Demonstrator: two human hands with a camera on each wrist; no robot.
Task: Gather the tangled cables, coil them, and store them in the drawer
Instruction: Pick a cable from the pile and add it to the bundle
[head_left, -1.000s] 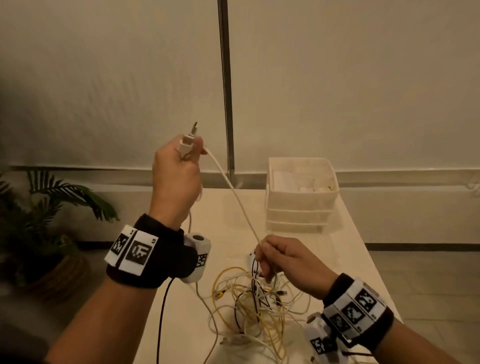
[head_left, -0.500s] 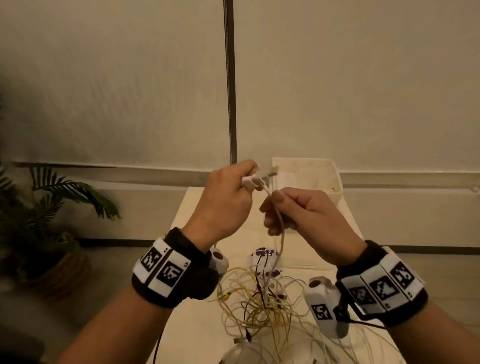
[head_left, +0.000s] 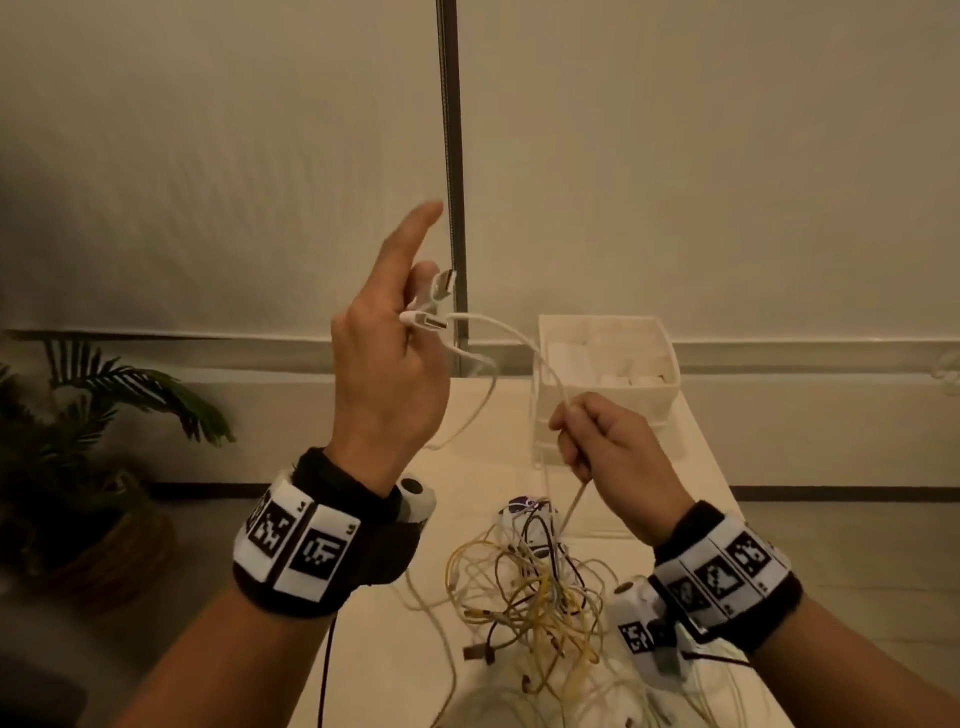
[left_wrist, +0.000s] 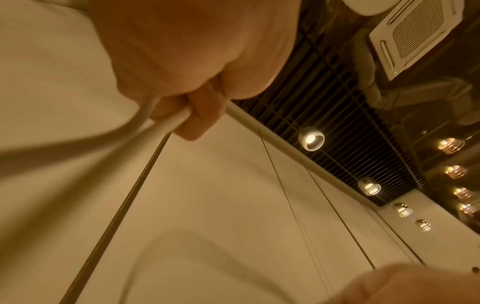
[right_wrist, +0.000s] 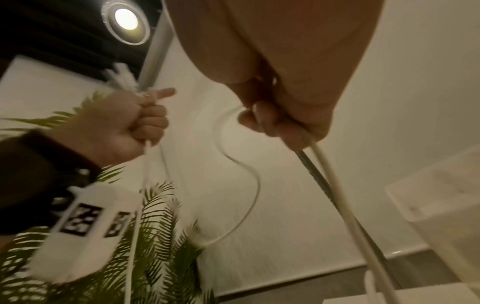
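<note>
Above the table (head_left: 717, 467), your left hand (head_left: 387, 374) pinches both plug ends of a white cable (head_left: 519, 338), index finger raised. Your right hand (head_left: 613, 452) curls around its slack further down. It looks light, limp and smooth; holding near the hard plugs should steady coiling. Below lies a thin yellow-and-white tangle (head_left: 530, 597), near the white plastic drawer unit (head_left: 608, 364).
</note>
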